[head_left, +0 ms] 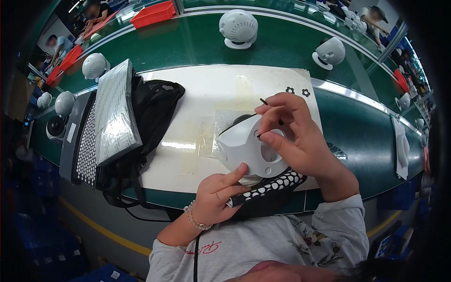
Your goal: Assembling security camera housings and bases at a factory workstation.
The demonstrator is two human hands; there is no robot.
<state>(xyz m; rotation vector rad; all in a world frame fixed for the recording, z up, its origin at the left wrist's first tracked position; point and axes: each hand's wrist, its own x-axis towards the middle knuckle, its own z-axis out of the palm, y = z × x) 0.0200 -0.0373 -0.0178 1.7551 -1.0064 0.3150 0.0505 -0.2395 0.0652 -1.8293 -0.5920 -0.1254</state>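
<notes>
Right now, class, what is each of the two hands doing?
Left hand: closed on the black sheet of white pads, steadying the white fan housing.
Right hand: fingers pinched on a thin black tool above the housing.

I count two hands at work: my left hand (217, 197) and my right hand (293, 136), with one white fan housing (249, 148) between them. One black sticker strip with white dots (270, 187) lies under it, and one thin black stick (263, 101) shows at the right fingertips. Two black flower-shaped stickers (298, 91) sit on one white work mat (206, 89). On the green conveyor I count two finished white fans, one (238, 28) centre and one (330, 52) to its right. One red bin (153, 14) stands behind, and one wrapped stack of sticker sheets (115, 113) lies at left.
</notes>
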